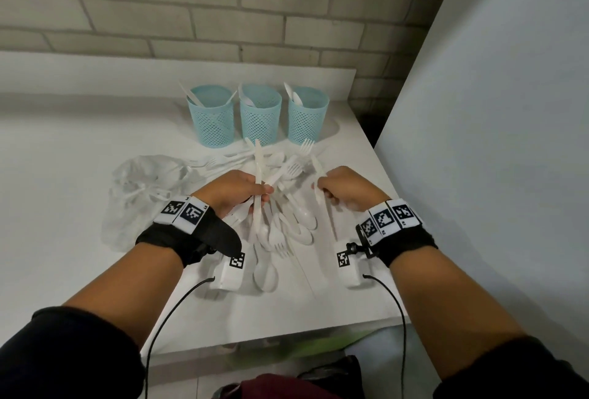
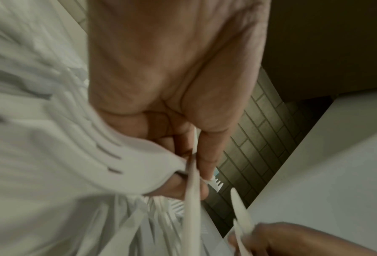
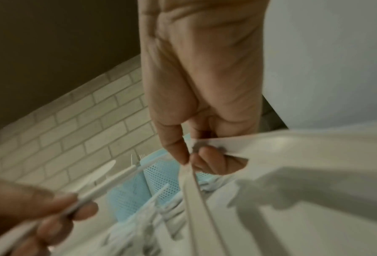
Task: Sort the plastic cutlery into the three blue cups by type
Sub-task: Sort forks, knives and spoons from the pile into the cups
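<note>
head view shows the left hand [image 1: 237, 190] and right hand [image 1: 345, 190] each pinching a knife, so lift both clear and drop them handle-first into one blue cup [image 1: 213, 118].

Head view evenly lit, edges bowed; wrist views dim, blurred, perhaps motion.

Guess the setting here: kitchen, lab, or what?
Likely a staged indoor recording corner, not a kitchen: a bare white table set against a painted brick wall, holding only three blue cups and loose plastic cutlery.
</note>
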Tool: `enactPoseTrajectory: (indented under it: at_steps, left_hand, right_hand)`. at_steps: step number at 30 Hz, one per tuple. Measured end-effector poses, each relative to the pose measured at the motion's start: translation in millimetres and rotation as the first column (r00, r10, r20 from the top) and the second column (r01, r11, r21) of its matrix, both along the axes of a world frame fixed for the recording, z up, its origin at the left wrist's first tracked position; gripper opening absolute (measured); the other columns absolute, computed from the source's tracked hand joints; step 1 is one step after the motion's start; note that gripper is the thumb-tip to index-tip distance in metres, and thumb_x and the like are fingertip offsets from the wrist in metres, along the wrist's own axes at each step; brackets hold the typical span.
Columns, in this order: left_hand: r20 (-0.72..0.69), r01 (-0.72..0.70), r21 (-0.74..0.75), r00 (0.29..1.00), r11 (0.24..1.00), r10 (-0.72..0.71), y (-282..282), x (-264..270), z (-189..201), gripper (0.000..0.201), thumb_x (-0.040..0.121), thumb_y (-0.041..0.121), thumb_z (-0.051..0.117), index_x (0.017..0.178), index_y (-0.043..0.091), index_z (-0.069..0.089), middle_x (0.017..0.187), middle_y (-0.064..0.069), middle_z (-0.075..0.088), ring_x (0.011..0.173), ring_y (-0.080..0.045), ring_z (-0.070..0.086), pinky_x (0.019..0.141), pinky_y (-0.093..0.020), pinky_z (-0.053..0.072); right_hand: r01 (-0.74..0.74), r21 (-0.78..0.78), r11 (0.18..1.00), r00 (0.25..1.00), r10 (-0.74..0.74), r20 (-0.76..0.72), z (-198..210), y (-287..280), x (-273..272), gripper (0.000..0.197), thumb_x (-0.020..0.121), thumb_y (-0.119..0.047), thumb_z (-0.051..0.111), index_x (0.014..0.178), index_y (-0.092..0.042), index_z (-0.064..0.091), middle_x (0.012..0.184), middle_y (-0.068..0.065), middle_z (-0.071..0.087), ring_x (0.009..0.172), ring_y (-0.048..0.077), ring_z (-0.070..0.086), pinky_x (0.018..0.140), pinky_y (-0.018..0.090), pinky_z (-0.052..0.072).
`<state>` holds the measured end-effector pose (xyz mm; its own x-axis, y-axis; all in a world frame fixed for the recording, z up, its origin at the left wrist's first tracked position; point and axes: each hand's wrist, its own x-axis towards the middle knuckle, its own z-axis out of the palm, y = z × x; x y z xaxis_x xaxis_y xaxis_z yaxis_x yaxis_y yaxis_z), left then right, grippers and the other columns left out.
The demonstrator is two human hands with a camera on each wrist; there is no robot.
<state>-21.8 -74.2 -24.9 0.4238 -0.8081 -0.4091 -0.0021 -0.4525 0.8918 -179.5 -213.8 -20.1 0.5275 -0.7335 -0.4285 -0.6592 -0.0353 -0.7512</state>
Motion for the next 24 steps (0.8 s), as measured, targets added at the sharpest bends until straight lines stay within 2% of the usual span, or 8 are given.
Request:
enactPoseTrajectory:
  at_steps: [4, 6, 10, 12, 14, 16, 20, 24]
  left_hand:
    - [-0.018, -0.102, -0.050, 0.995, 0.994, 0.101, 3.9, 3.5, 3.1, 0.008, 0.085, 0.008, 0.065, 0.087, 0.001, 0.067, 0.068, -0.007, 0.063, 0.049, -0.006, 0.059, 0.041, -0.010, 0.042]
    - [-0.022, -0.124, -0.077, 0.992, 0.989, 0.123, 5.7, 5.7, 4.3, 0.011, 0.087, 0.008, 0.062, 0.094, -0.001, 0.066, 0.073, -0.008, 0.062, 0.053, -0.008, 0.058, 0.039, -0.008, 0.040]
    - [-0.038, -0.146, -0.104, 0.989, 0.984, 0.142, 9.8, 11.0, 4.8, 0.010, 0.088, 0.010, 0.062, 0.093, 0.003, 0.066, 0.075, -0.008, 0.062, 0.057, -0.010, 0.059, 0.040, -0.007, 0.039]
    - [-0.040, -0.149, -0.120, 0.989, 0.981, 0.145, 11.9, 13.8, 4.4, 0.007, 0.088, 0.012, 0.061, 0.088, 0.008, 0.067, 0.076, -0.007, 0.063, 0.065, -0.013, 0.057, 0.044, -0.007, 0.041]
    - [-0.047, -0.155, -0.136, 0.988, 0.979, 0.150, 13.7, 17.0, 3.7, 0.008, 0.089, 0.013, 0.061, 0.084, 0.012, 0.067, 0.077, -0.006, 0.064, 0.068, -0.013, 0.057, 0.053, -0.009, 0.045]
    - [-0.059, -0.164, -0.150, 0.986, 0.975, 0.156, 15.4, 19.2, 3.4, 0.009, 0.089, 0.013, 0.060, 0.083, 0.014, 0.067, 0.078, -0.006, 0.064, 0.070, -0.013, 0.058, 0.061, -0.014, 0.045]
    - [-0.075, -0.193, -0.166, 0.980, 0.967, 0.182, 17.0, 22.6, 3.3, 0.009, 0.089, 0.012, 0.060, 0.082, 0.013, 0.066, 0.076, -0.005, 0.064, 0.070, -0.014, 0.057, 0.065, -0.018, 0.045]
    - [-0.087, -0.243, -0.197, 0.969, 0.950, 0.230, 15.7, 23.6, 6.8, 0.006, 0.089, 0.013, 0.062, 0.087, 0.010, 0.067, 0.074, -0.004, 0.062, 0.066, -0.012, 0.056, 0.054, -0.013, 0.046]
  right_hand:
    - [0.036, 0.210, 0.977, 0.947, -0.101, 0.306, 5.4, 5.4, 24.6, 0.022, 0.097, -0.009, 0.042, 0.083, -0.005, 0.059, 0.068, 0.007, 0.052, 0.059, 0.014, 0.044, 0.055, 0.024, 0.036]
    - [0.014, 0.277, 0.961, 0.908, -0.129, 0.399, 9.4, 9.0, 34.8, 0.022, 0.100, -0.012, 0.039, 0.085, -0.010, 0.055, 0.075, 0.007, 0.062, 0.068, 0.016, 0.055, 0.062, 0.025, 0.043]
    - [-0.002, 0.347, 0.938, 0.850, -0.181, 0.494, 11.4, 15.2, 52.8, 0.018, 0.103, -0.021, 0.031, 0.092, -0.017, 0.045, 0.078, 0.012, 0.062, 0.072, 0.024, 0.063, 0.080, 0.044, 0.053]
    - [0.001, 0.325, 0.946, 0.840, -0.177, 0.512, 10.9, 17.6, 60.5, 0.015, 0.103, -0.025, 0.031, 0.098, -0.018, 0.043, 0.072, 0.010, 0.056, 0.063, 0.021, 0.059, 0.065, 0.036, 0.057]
    - [0.023, 0.306, 0.952, 0.821, -0.192, 0.538, 9.0, 18.4, 67.0, 0.016, 0.102, -0.029, 0.032, 0.107, -0.018, 0.041, 0.066, 0.004, 0.047, 0.051, 0.012, 0.045, 0.045, 0.021, 0.043]
    - [0.043, 0.282, 0.958, 0.794, -0.204, 0.573, 5.6, 16.9, 73.5, 0.011, 0.101, -0.028, 0.037, 0.107, -0.021, 0.044, 0.064, 0.000, 0.039, 0.049, 0.008, 0.033, 0.039, 0.016, 0.030]
    - [0.095, 0.324, 0.941, 0.770, -0.276, 0.576, 4.9, 12.4, 84.3, 0.013, 0.099, -0.012, 0.043, 0.088, -0.013, 0.051, 0.065, 0.002, 0.038, 0.052, 0.010, 0.034, 0.040, 0.016, 0.034]
    - [0.055, 0.353, 0.934, 0.758, -0.269, 0.594, 8.8, 11.3, 90.5, 0.030, 0.100, -0.031, 0.039, 0.086, -0.011, 0.057, 0.065, 0.003, 0.055, 0.060, 0.014, 0.056, 0.060, 0.028, 0.049]
